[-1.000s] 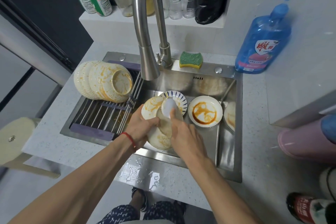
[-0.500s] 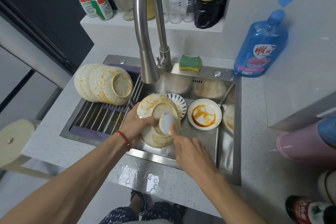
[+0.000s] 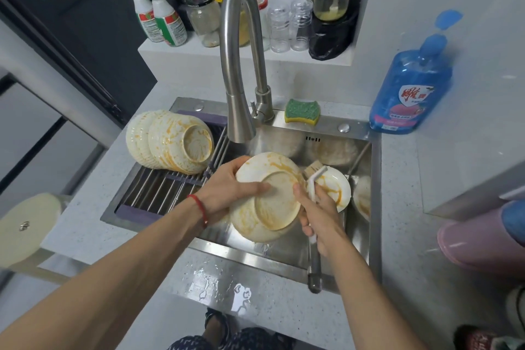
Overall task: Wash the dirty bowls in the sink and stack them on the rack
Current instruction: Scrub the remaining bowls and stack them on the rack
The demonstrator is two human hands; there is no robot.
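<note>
My left hand (image 3: pixel 227 193) grips a cream bowl (image 3: pixel 270 202) smeared with orange sauce, turned bottom-up over the sink (image 3: pixel 358 136) under the faucet (image 3: pixel 237 111). My right hand (image 3: pixel 318 213) holds a white-handled dish brush (image 3: pixel 314 179) beside the bowl's right edge, bristles pointing away. Another stained bowl (image 3: pixel 338 187) lies in the basin behind my right hand, and part of one more (image 3: pixel 362 196) shows at the right wall. A stack of several stained bowls (image 3: pixel 173 142) lies on its side on the roll-up rack (image 3: pixel 153 193) over the sink's left half.
A green and yellow sponge (image 3: pixel 302 111) sits on the sink's back rim. A blue soap bottle (image 3: pixel 412 88) stands on the counter at right. Bottles and jars line the ledge behind the faucet. Water puddles lie on the front counter (image 3: pixel 221 287). A pink container (image 3: pixel 480 239) is at far right.
The bowl has been lifted and turned so its underside faces up. My right hand drew back from inside the bowl to its right edge, the brush still in it.
</note>
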